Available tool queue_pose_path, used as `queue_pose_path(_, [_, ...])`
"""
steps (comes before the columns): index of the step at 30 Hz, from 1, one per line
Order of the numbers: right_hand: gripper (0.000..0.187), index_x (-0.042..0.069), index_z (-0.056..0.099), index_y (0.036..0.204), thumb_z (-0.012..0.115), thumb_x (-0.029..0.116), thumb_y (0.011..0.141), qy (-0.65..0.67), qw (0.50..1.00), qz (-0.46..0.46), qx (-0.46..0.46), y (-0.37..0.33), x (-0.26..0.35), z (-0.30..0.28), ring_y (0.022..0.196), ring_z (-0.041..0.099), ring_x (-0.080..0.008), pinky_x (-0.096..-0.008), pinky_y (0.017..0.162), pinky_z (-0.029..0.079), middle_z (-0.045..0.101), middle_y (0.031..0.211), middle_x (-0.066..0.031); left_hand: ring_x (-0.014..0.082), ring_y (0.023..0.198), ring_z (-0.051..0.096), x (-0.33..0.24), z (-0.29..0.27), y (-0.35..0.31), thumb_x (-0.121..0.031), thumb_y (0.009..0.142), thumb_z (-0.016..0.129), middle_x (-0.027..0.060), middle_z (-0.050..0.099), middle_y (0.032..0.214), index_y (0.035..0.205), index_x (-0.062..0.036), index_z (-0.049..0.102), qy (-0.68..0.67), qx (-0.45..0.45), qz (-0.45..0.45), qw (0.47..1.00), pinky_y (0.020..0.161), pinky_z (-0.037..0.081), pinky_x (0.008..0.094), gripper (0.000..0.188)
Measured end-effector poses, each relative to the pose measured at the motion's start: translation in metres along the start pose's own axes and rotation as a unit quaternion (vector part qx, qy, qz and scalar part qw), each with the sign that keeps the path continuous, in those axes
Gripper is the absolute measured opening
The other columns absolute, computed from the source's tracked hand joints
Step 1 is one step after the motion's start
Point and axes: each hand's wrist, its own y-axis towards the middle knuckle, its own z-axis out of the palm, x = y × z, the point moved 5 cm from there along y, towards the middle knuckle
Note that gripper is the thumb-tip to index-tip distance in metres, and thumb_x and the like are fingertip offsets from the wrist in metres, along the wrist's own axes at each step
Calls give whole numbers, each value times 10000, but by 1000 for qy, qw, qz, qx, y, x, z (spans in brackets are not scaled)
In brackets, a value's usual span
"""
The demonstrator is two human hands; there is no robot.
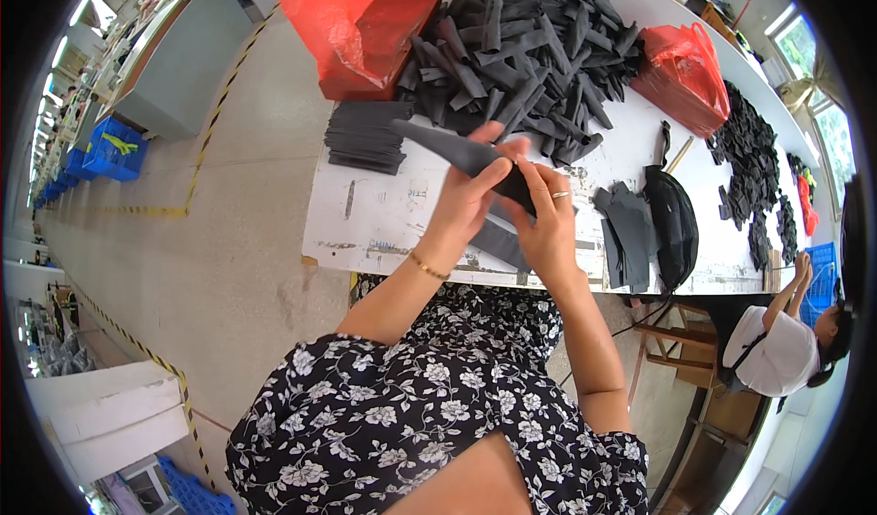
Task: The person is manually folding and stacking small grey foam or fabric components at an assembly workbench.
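A dark grey piece of fabric (445,144), folded or curled lengthwise, is held between both my hands above the white table (340,227). My left hand (468,194) pinches it from the near side, and its pointed end sticks out to the left. At its other end, the fingers of my right hand (550,223) close on the cloth. Beneath my hands lie more flat dark pieces (501,243), partly hidden. A neat stack of dark fabric pieces (368,137) sits to the left. Beyond my hands rises a large loose heap of rolled dark pieces (521,54).
Red plastic bags (356,31) (681,78) flank the heap. On the right are flat dark pieces (626,238), a black pouch (671,225) and another dark heap (751,163). A co-worker (776,349) sits farther right. Blue crates (116,150) stand at far left.
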Motion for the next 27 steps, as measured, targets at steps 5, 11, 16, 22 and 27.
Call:
queue_pose_path(5, [522,21,524,1125,756,-13,659,61,994,74,50,-29,-22,3,995,567,-364,-433,827,485,559,1073,-177,294,1092,612,-2,-6,10,-190,953,588,121,680,888,1111,-14,599,-56,60,29,996,989,449,417,237])
queue_pose_path(11, [352,19,508,1005,707,-41,720,83,994,34,57,-8,-9,10,904,581,-380,-421,762,497,568,1042,-180,262,1093,610,26,2,-1,-248,975,551,128,685,957,1083,-17,594,-113,26,-25,993,981,457,376,258])
queue_pose_path(16, [264,10,529,981,668,-35,761,85,993,11,83,-12,-13,7,862,595,-375,-417,714,505,570,1016,-185,236,1109,605,24,-2,1,-262,987,525,144,683,1031,1077,-11,588,-138,-8,-37,990,957,473,366,274])
queue_pose_path(22, [82,-10,600,877,657,-14,818,108,993,23,47,-12,-20,16,745,635,-313,-363,647,510,642,953,-143,294,1126,589,29,-4,-6,-281,978,537,132,668,1036,1126,-19,559,-133,-70,-66,986,1002,444,406,302])
queue_pose_path(27, [106,-11,593,870,674,-23,802,126,991,2,43,-9,-21,12,718,628,-294,-355,619,510,630,946,-136,279,966,643,18,-4,3,-283,969,556,125,662,992,1112,-14,560,-147,-37,25,988,926,498,410,305])
